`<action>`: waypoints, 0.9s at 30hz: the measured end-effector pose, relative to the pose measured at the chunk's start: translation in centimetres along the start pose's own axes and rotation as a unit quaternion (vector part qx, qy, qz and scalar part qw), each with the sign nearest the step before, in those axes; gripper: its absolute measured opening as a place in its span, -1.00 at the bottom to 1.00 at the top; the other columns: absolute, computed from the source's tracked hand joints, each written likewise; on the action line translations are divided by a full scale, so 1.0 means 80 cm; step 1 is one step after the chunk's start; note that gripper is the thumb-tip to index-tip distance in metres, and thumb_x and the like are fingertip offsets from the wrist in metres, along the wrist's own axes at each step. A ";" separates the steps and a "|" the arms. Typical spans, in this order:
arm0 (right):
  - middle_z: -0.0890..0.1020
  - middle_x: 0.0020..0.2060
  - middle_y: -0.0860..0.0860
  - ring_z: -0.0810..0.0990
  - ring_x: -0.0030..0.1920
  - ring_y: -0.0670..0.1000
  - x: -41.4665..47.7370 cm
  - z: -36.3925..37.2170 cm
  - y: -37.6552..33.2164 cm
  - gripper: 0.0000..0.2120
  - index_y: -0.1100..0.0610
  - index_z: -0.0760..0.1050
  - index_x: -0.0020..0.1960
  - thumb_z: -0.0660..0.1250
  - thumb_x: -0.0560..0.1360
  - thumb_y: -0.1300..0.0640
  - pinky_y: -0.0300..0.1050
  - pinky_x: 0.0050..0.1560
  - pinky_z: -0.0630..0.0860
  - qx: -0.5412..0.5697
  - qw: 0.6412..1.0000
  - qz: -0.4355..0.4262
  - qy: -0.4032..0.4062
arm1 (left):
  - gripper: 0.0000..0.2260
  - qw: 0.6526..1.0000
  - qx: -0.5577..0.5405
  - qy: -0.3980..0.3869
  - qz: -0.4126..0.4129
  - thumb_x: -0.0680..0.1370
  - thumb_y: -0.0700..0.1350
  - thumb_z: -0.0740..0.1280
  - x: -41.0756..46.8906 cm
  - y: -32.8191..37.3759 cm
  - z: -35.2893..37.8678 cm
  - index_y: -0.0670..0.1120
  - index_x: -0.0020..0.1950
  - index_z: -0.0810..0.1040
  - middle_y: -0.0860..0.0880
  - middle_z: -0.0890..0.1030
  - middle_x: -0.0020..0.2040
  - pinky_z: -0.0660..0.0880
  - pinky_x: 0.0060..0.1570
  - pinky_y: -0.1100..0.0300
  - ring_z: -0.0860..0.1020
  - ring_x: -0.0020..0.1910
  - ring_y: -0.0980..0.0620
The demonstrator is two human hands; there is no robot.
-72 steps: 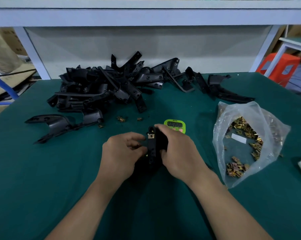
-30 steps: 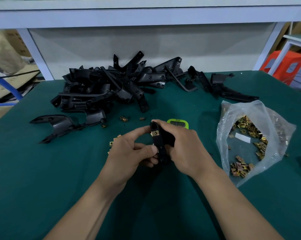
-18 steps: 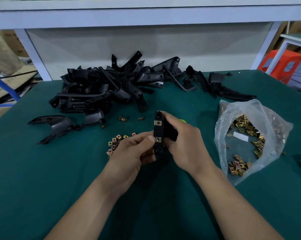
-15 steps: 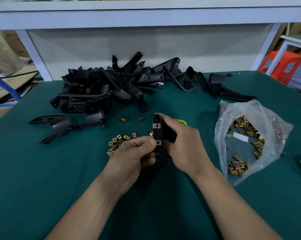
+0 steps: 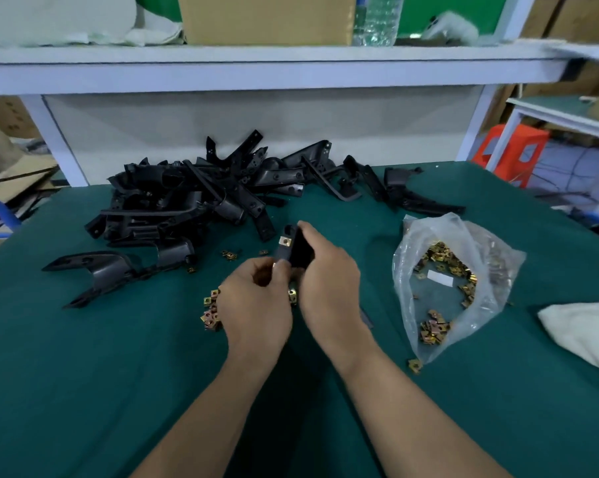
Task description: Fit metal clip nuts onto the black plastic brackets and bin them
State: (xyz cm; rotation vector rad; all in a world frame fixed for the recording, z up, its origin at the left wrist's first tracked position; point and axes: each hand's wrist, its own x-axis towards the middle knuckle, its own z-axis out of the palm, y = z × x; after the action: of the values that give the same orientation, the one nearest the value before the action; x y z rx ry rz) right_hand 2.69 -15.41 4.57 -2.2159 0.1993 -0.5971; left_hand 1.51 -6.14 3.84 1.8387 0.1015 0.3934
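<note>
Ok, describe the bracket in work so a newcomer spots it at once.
On the green table, just in front of the pile of black brackets, the right hand grips the bracket while the left hand pinches its lower end. Unlike the piled ones, it is off the table, a brass clip nut near its top.

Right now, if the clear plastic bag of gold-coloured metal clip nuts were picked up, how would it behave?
The clear plastic bag looks thin and crumpled, so it would probably sag limply. Its gold-coloured metal clip nuts lie loose, so they would likely slide into one heavy lump. One stray nut lies beside it; spilling seems possible.
</note>
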 end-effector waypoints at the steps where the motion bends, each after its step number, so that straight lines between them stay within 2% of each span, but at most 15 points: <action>1: 0.66 0.16 -0.03 0.56 0.12 0.06 0.002 -0.002 -0.007 -0.46 -0.09 0.42 0.49 0.14 0.54 0.19 0.02 0.17 0.50 0.014 1.000 0.005 0.008 | -0.84 1.000 0.003 -0.001 0.024 0.55 0.03 0.42 0.002 0.005 0.002 0.13 -0.24 0.62 0.26 0.64 -0.33 0.40 -0.41 0.38 0.59 -0.34 0.26; 3: 0.67 0.06 -0.08 0.59 0.07 0.04 0.002 -0.020 -0.014 -0.50 -0.09 0.46 0.43 0.22 0.52 0.19 -0.07 0.11 0.51 0.008 1.000 -0.014 0.008 | -0.82 0.998 0.012 -0.018 0.052 0.54 -0.01 0.44 0.012 0.013 0.002 0.10 -0.27 0.63 0.19 0.64 -0.37 0.42 -0.45 0.39 0.59 -0.40 0.21; 5: 0.68 0.04 -0.08 0.62 0.09 0.03 0.000 -0.052 -0.009 -0.46 -0.08 0.47 0.37 0.37 0.45 0.27 -0.17 0.06 0.53 0.011 0.999 -0.031 -0.022 | -0.79 0.998 -0.018 -0.050 0.034 0.54 -0.09 0.46 0.021 0.026 0.000 0.12 -0.29 0.67 0.15 0.68 -0.36 0.60 -0.32 0.24 0.65 -0.37 0.14; 7: 0.69 0.05 -0.10 0.63 0.09 -0.05 -0.004 -0.090 0.001 -0.37 -0.08 0.42 0.43 0.44 0.42 0.27 -0.32 -0.01 0.50 0.031 0.997 0.024 -0.067 | -0.70 0.993 -0.079 -0.090 0.006 0.55 -0.16 0.47 0.022 0.045 0.003 0.18 -0.33 0.70 0.09 0.69 -0.36 0.65 -0.25 0.13 0.66 -0.35 0.07; 8: 0.70 -0.02 -0.12 0.64 -0.01 -0.09 -0.008 -0.109 0.006 -0.38 -0.09 0.43 0.43 0.44 0.43 0.23 -0.36 -0.13 0.48 0.037 0.994 0.062 -0.079 | -0.70 0.987 -0.116 -0.112 -0.011 0.55 -0.20 0.47 0.019 0.055 0.007 0.15 -0.31 0.71 0.05 0.68 -0.37 0.63 -0.29 0.15 0.63 -0.38 0.08; 10: 0.69 -0.22 -0.07 0.62 -0.28 -0.10 -0.023 -0.147 0.015 -0.62 -0.08 0.57 0.23 0.40 0.46 0.20 -0.33 -0.34 0.44 0.052 0.990 0.113 -0.071 | -0.86 0.965 -0.202 -0.160 -0.049 0.56 -0.23 0.46 0.012 0.083 0.023 -0.06 -0.17 0.72 -0.03 0.64 -0.35 0.56 -0.36 0.25 0.56 -0.42 0.09; 11: 0.68 -0.27 -0.02 0.62 -0.35 -0.07 -0.032 -0.165 0.021 -0.73 -0.04 0.60 0.12 0.38 0.48 0.23 -0.28 -0.35 0.48 0.111 0.982 0.137 -0.062 | -0.96 0.954 -0.226 -0.186 -0.059 0.56 -0.23 0.46 0.009 0.098 0.034 -0.15 -0.10 0.69 -0.04 0.63 -0.34 0.54 -0.37 0.28 0.54 -0.43 0.09; 12: 0.68 -0.27 0.04 0.65 -0.35 -0.03 -0.043 -0.185 0.026 -0.77 0.01 0.61 0.08 0.36 0.51 0.27 -0.21 -0.32 0.55 0.210 0.962 0.167 -0.054 | -0.97 0.948 -0.232 -0.212 -0.056 0.56 -0.23 0.46 0.005 0.113 0.047 -0.19 -0.06 0.67 -0.04 0.62 -0.34 0.52 -0.38 0.29 0.53 -0.43 0.09; 15: 0.68 -0.21 0.21 0.69 -0.28 0.10 -0.072 -0.246 0.043 -0.84 0.27 0.57 0.12 0.27 0.59 0.35 -0.10 -0.28 0.64 0.484 0.833 0.269 0.000 | -0.94 0.926 -0.205 -0.315 -0.044 0.55 -0.21 0.45 -0.024 0.155 0.107 -0.21 -0.03 0.66 -0.07 0.61 -0.34 0.50 -0.41 0.27 0.51 -0.43 0.08; 16: 0.68 -0.19 0.24 0.69 -0.26 0.13 -0.082 -0.268 0.052 -0.84 0.30 0.56 0.13 0.25 0.60 0.35 -0.10 -0.29 0.64 0.529 0.794 0.298 0.030 | -0.93 0.918 -0.194 -0.343 -0.050 0.55 -0.21 0.45 -0.042 0.166 0.132 -0.22 -0.05 0.67 -0.08 0.61 -0.34 0.50 -0.41 0.26 0.51 -0.43 0.06; 18: 0.67 -0.15 0.29 0.68 -0.24 0.17 -0.106 -0.313 0.071 -0.81 0.36 0.52 0.16 0.21 0.60 0.36 -0.09 -0.28 0.65 0.577 0.742 0.329 0.090 | -0.92 0.911 -0.175 -0.368 -0.069 0.50 -0.20 0.44 -0.086 0.188 0.183 -0.21 -0.14 0.68 -0.09 0.59 -0.35 0.47 -0.35 0.19 0.49 -0.39 -0.01; 20: 0.67 -0.09 0.33 0.69 -0.22 0.20 -0.133 -0.352 0.094 -0.77 0.46 0.48 0.19 0.19 0.60 0.37 -0.07 -0.27 0.67 0.600 0.711 0.338 0.146 | -0.98 0.904 -0.160 -0.389 -0.077 0.39 -0.18 0.42 -0.136 0.205 0.232 -0.11 -0.25 0.62 -0.12 0.54 -0.32 0.39 -0.24 0.11 0.45 -0.31 -0.03; 23: 0.68 -0.03 0.39 0.71 -0.13 0.25 -0.179 -0.404 0.125 -0.80 0.49 0.45 0.16 0.20 0.62 0.36 -0.02 -0.21 0.69 0.590 0.689 0.355 0.228 | -0.85 0.864 -0.148 -0.472 -0.094 0.23 -0.24 0.33 -0.206 0.227 0.293 -0.03 -0.32 0.42 -0.15 0.38 -0.23 0.25 -0.19 -0.02 0.29 -0.20 -0.08; 25: 0.67 0.01 0.40 0.71 -0.12 0.25 -0.211 -0.431 0.145 -0.80 0.48 0.46 0.16 0.22 0.62 0.35 -0.01 -0.20 0.69 0.585 0.671 0.370 0.264 | -0.84 0.845 -0.133 -0.495 -0.155 0.31 -0.31 0.38 -0.250 0.230 0.328 -0.08 -0.23 0.49 -0.16 0.44 -0.24 0.42 -0.31 0.03 0.36 -0.25 -0.07; 27: 0.67 -0.02 0.38 0.72 -0.15 0.23 -0.233 -0.450 0.159 -0.78 0.46 0.47 0.18 0.24 0.60 0.35 -0.04 -0.25 0.68 0.592 0.649 0.395 0.269 | -0.88 0.818 -0.107 -0.524 -0.212 0.43 -0.34 0.40 -0.290 0.229 0.351 -0.16 -0.15 0.53 -0.18 0.51 -0.26 0.54 -0.41 0.21 0.47 -0.33 -0.08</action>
State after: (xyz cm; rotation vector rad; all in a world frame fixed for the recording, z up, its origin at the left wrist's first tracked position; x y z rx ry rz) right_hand -30.22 -41.98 8.46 -0.4917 0.7735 -0.5802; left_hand -13.70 -43.59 9.15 1.5194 -0.2844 -0.9081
